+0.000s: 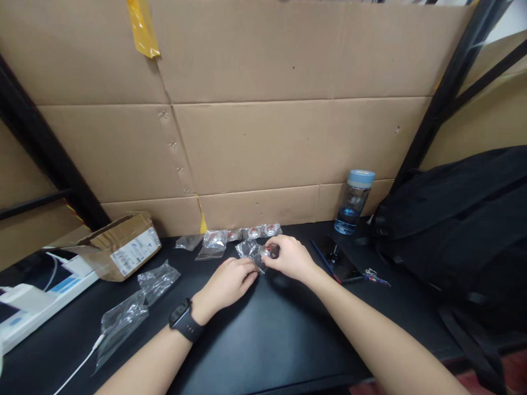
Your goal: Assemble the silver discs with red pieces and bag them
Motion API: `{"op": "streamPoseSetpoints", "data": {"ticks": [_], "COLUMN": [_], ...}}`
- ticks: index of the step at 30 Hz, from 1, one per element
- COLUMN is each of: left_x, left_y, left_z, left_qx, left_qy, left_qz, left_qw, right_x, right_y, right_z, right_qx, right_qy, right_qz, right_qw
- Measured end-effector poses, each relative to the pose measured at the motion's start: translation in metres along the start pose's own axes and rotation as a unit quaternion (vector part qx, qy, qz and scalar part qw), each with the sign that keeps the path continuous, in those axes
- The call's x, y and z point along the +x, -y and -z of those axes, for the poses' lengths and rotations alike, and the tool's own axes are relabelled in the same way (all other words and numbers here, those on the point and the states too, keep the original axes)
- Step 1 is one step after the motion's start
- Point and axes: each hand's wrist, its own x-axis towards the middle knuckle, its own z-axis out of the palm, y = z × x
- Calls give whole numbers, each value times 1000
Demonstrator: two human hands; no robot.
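Between the thumb and fingers of my right hand [290, 257] is a small round silvery piece with a red mark [267, 251]. A crumpled clear plastic bag [248, 248] lies just left of that piece, between my two hands. My left hand [228, 282] rests low on the table with its fingers curled at the bag's near edge, and its fingertips are partly hidden. Behind them, along the cardboard, sits a row of similar round pieces [254, 232] in clear wrapping. A bagged piece [214, 239] lies at the left of that row.
Empty clear bags [123, 315] and an open cardboard box [134, 249] lie to the left, beside a white power strip [49, 307]. On the right are a phone [340, 258], keys [370, 272], a water bottle [353, 203] and a black backpack [461, 230]. Cardboard [255, 148] walls the back.
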Motion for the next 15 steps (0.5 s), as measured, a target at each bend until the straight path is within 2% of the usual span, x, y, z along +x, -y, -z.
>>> {"op": "streamPoseSetpoints", "data": {"ticks": [5,8,12,15], "left_x": [-2,-3,-4,-5], "left_y": [0,2,3,4], "left_z": [-2,-4,-6,-7], "left_qx": [13,26,43,50], "left_qy": [22,27,31,42], "left_qz": [-7,-4,2,2], "left_qw": [1000,999,999,998], "right_x": [-3,-2,3,6], "right_y": [-3,-5,-8,-10], "right_z": [-11,-13,-13,-18], "right_qx": [-36,-31,77,175], "right_qy": [72,70,25,59], "right_qz": [26,24,67,87], "right_qw": [996,997,994,979]}}
